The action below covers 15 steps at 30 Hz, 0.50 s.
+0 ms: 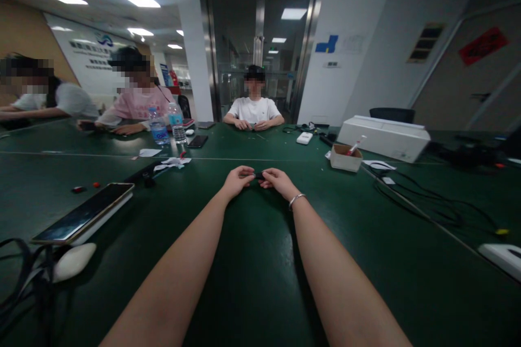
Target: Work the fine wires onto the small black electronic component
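Observation:
Both my arms reach forward over the dark green table [252,238]. Between my fingertips is a small black object [259,175], too small to identify. My left hand [239,181] pinches its left end, and my right hand [279,183] pinches its right end. The fingers of both hands are closed and partly cover the object. A metal bracelet [296,201] circles my right wrist.
To the left lie a phone [87,211] on a white box, a white mouse [75,261] and black straps [40,287]. Two water bottles [158,127] stand farther back. A small carton [345,158], a white machine [382,138] and cables [427,203] occupy the right. Several people sit around the table.

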{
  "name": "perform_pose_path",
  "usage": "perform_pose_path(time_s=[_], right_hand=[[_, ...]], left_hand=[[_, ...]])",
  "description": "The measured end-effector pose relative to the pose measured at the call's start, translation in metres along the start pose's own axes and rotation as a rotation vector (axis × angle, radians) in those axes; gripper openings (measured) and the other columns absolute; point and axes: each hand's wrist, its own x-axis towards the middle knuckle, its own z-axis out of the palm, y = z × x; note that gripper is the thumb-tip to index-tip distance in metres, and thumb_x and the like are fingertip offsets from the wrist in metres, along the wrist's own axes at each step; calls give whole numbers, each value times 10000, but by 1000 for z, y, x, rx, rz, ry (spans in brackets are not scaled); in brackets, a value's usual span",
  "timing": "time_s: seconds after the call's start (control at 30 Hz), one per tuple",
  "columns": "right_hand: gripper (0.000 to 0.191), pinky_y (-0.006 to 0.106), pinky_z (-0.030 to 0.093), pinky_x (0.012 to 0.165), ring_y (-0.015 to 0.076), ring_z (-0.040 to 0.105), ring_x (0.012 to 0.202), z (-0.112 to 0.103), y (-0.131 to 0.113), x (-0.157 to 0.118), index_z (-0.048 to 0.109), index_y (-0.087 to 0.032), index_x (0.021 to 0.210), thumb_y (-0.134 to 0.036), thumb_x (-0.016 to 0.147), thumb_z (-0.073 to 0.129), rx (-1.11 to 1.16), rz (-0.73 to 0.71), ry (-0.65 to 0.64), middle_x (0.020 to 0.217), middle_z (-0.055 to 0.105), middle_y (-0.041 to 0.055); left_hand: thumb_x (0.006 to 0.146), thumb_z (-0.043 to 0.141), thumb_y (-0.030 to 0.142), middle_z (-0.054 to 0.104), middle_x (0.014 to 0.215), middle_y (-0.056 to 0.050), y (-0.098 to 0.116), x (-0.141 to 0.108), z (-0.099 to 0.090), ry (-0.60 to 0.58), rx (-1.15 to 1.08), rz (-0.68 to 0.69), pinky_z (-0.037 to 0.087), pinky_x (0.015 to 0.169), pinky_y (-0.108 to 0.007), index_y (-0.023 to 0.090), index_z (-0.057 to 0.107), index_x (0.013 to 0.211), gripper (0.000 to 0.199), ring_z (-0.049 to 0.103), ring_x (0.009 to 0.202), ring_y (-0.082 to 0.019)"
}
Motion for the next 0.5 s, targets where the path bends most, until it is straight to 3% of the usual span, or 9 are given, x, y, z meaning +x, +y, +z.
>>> perform_pose_path(time_s=[0.5], right_hand=[[29, 150, 522, 519, 82, 648, 540, 1, 1, 0, 558, -137, 897, -158, 901, 538, -58, -27, 4, 650, 670, 19]], left_hand=[[740, 680, 219, 643, 969, -98, -2, -2, 2, -18, -10, 33, 519, 638, -261, 140, 617, 974, 255, 622, 818, -155]])
